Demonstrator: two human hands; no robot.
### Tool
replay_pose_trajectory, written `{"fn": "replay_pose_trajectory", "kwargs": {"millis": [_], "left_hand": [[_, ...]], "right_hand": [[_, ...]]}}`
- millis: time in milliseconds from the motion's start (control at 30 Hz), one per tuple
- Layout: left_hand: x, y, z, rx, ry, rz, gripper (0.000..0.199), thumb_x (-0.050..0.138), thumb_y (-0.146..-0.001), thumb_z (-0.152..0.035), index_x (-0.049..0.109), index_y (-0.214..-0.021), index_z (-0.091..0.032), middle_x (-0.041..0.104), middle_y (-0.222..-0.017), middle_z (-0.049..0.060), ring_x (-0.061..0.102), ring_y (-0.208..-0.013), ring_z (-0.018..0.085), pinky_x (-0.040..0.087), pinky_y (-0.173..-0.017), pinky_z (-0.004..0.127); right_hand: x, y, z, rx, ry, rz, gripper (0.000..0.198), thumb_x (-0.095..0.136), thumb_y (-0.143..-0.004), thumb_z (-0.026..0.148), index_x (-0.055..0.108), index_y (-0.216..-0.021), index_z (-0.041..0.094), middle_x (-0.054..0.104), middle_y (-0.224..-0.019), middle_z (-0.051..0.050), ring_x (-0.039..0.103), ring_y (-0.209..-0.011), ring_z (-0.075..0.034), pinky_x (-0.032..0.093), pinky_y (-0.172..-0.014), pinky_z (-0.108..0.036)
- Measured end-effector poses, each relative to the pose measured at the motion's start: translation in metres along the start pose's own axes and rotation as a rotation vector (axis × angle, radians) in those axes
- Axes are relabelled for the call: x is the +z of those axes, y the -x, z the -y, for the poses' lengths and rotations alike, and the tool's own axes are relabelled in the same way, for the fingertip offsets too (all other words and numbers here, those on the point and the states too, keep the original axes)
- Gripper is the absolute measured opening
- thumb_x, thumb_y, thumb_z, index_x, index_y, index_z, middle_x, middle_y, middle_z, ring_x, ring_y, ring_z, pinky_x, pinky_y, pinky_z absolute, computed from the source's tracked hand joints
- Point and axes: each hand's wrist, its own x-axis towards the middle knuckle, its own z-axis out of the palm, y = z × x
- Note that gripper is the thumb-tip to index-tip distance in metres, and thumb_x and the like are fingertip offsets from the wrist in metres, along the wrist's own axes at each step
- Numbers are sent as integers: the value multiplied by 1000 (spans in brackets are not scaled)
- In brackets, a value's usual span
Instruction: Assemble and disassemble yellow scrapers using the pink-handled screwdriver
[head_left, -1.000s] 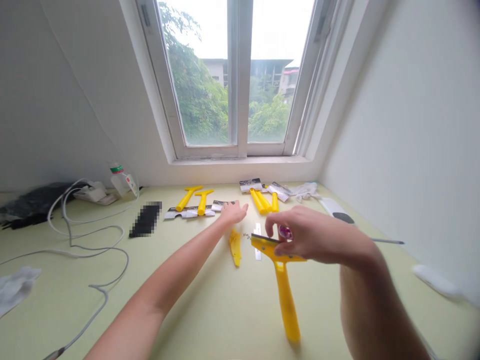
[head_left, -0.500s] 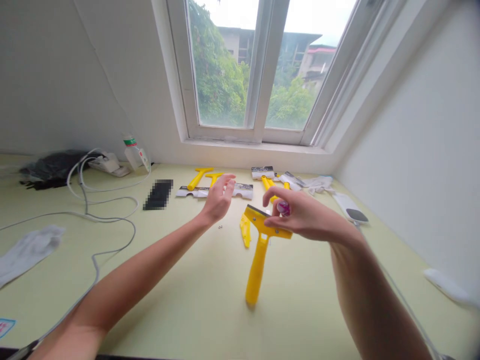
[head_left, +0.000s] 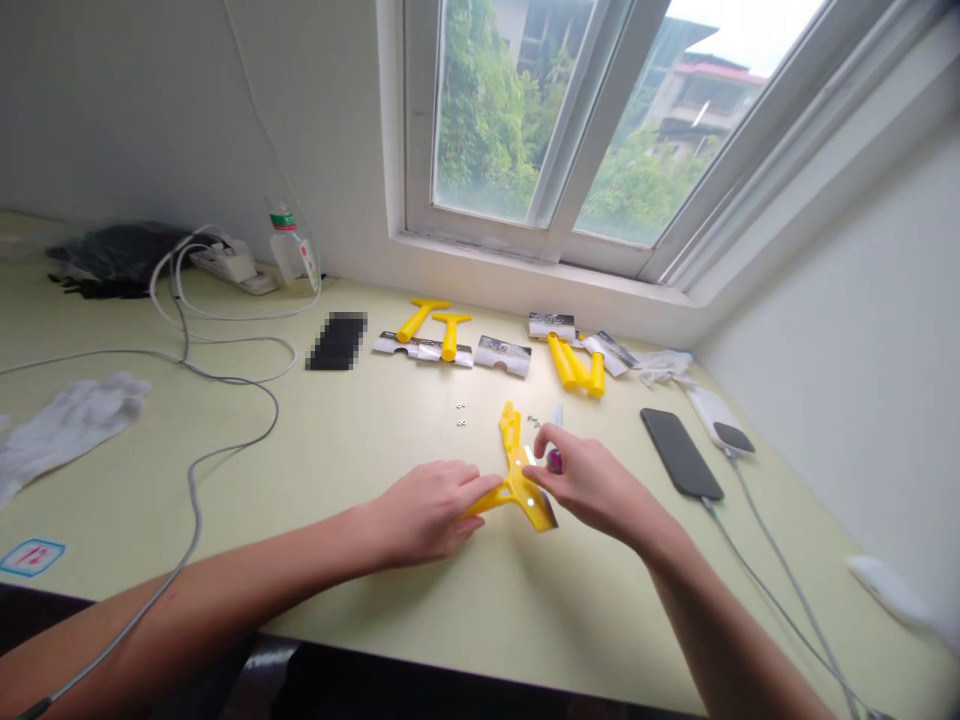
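A yellow scraper (head_left: pixel 534 500) with a metal blade and two bright screws is held low over the table, its head to the right. My left hand (head_left: pixel 431 510) wraps round its handle. At the head, my right hand (head_left: pixel 592 485) has its thumb and fingertips against the scraper. A round purple-and-clear end (head_left: pixel 554 461) of some tool shows in the right hand; the rest of it is hidden. Just beyond the head lies a loose yellow plastic piece (head_left: pixel 510 425). Small screws (head_left: pixel 533 421) and pairs of nuts (head_left: pixel 461 406) lie farther off.
Yellow handles (head_left: pixel 574 370) and printed card labels (head_left: pixel 502 355) lie at the back. A dark phone (head_left: pixel 681 453) with a cable is at right. Grey cables (head_left: pixel 196 480), a white glove (head_left: pixel 79 425) and a plastic bottle (head_left: pixel 289 250) occupy the left.
My left hand has come back towards me and taken hold of the scraper's handle. The scraper has turned, its handle now pointing left. The view has tilted down, showing the phone.
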Motion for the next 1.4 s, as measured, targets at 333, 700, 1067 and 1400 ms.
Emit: {"fn": "replay_pose_trajectory", "kwargs": {"millis": [333, 700, 1067, 1400], "left_hand": [[-42, -10, 6, 81, 218, 357, 38, 44, -99, -30, 50, -137, -28, 72, -101, 3, 67, -86, 19, 49, -74, 27], [-21, -14, 12, 118, -130, 203, 36, 44, -99, -30, 52, -134, -26, 63, -111, 7, 61, -89, 21, 47, -71, 31], [-3, -6, 13, 242, -230, 179, 43, 48, -95, -21, 50, -136, -31, 60, -103, 5, 53, -84, 20, 42, -72, 33], [-3, -7, 15, 237, -204, 166, 40, 47, -96, -22, 53, -135, -32, 59, -101, 6, 52, -84, 19, 40, -70, 31]], "right_hand": [[-84, 29, 30, -318, -563, -645, 20, 71, -85, 38, 59, -79, 23, 47, -49, 5, 40, -38, -9, 30, -36, -26], [-53, 5, 48, -618, -1114, -720, 15, 67, -88, 28, 55, -80, 24, 46, -52, 10, 33, -33, -5, 27, -28, -23], [-34, -8, 47, -674, -1216, -495, 29, 64, -90, 28, 51, -65, 21, 53, -46, 5, 37, -29, -7, 24, -26, -24], [-36, -13, 48, -643, -1211, -541, 34, 69, -86, 27, 45, -61, 23, 46, -43, 8, 32, -28, -6, 23, -27, -23]]}}
